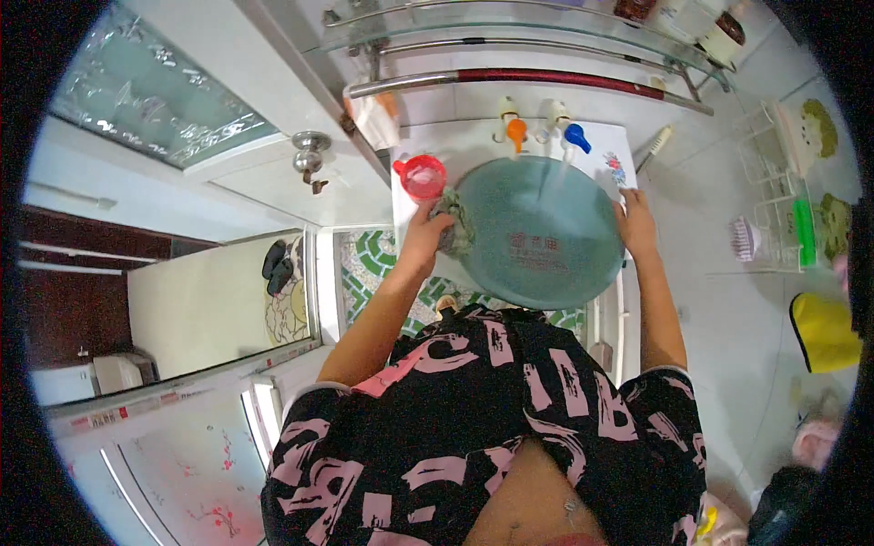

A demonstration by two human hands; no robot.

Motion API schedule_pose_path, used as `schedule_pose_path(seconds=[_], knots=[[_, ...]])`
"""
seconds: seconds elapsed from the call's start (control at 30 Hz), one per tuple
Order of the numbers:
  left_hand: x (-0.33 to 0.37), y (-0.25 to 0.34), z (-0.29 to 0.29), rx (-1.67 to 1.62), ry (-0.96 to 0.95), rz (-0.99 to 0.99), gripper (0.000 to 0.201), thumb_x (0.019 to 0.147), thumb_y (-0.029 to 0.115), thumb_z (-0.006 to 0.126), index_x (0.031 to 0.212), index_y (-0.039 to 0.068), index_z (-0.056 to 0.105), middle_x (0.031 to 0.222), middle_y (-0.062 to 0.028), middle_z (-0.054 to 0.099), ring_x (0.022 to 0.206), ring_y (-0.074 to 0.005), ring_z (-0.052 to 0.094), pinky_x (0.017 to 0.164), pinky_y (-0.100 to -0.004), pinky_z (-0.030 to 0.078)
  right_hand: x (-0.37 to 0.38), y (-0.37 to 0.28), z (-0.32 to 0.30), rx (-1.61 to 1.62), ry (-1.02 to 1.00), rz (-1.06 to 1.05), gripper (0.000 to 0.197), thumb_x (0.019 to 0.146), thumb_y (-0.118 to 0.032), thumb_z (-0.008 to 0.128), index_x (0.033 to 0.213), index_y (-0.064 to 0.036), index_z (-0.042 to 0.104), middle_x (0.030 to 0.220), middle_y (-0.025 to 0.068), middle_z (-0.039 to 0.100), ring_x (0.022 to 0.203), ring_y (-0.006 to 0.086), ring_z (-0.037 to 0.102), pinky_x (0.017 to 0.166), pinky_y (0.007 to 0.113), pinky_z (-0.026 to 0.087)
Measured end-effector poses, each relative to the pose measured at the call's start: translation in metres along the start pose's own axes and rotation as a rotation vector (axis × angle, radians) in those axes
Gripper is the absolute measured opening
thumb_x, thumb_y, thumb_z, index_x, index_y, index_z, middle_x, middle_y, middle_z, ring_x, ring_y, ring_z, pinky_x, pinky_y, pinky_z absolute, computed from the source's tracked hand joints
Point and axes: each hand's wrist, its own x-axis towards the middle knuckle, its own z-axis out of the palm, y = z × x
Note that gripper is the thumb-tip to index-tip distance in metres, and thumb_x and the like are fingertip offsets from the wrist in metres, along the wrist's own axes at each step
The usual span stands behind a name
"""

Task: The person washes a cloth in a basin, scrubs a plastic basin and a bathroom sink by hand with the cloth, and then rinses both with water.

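Observation:
A large round grey-green basin [546, 218] with red printing rests tilted over the white sink [405, 211], its near edge close to my body. My left hand [425, 238] is closed around a crumpled greyish-green cloth [458, 226] against the basin's left edge. At the right rim, my right hand [636, 223] grips the basin with its fingers at the edge. From the tap with the blue handle [577, 137], a pale stream of water falls onto the basin. A small red cup [422, 176] sits at the sink's left corner, just beyond my left hand.
Beside the blue tap is one with an orange handle [516, 134]. Above them runs a towel bar [555, 80] under a glass shelf. A white door with a round knob [310, 156] stands at left. On the right wall, a wire rack [769, 196] holds a brush and several things.

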Motion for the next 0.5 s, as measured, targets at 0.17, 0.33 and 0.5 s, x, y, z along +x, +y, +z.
schedule_pose_path(seconds=[0.17,0.33,0.5], knots=[[0.04,-0.016,0.067,-0.356,-0.388,-0.256,0.052,0.069,0.003,0.051,0.119,0.0,0.037,0.098,-0.0108,0.052,0.085,-0.0192,0.053,0.07,-0.0321,0.046,0.006,-0.056,0.011,0.902,-0.477,0.118,0.037,0.082,-0.029,0.052,0.111,-0.0061,0.048,0.097,0.0044,0.052,0.087,0.0162,0.054,0.068,0.029,0.044],[0.067,-0.041,0.082,0.414,-0.496,0.138,0.061,0.067,0.008,0.052,0.124,0.0,0.03,0.11,-0.0146,0.044,0.1,-0.0228,0.044,0.079,-0.0393,0.04,0.015,-0.068,0.052,0.945,-0.447,0.076,0.04,0.081,-0.028,0.054,0.113,-0.0053,0.046,0.09,0.0059,0.056,0.082,0.0175,0.055,0.069,0.028,0.044],[0.102,-0.089,0.045,0.239,-0.249,-0.284,0.061,0.066,0.013,0.055,0.123,0.004,0.033,0.108,-0.0149,0.041,0.099,-0.0267,0.041,0.084,-0.0477,0.033,0.034,-0.042,0.077,0.339,-0.384,-0.166,0.034,0.077,-0.026,0.056,0.099,0.0004,0.055,0.083,0.0189,0.059,0.077,0.0293,0.058,0.068,0.038,0.045]])
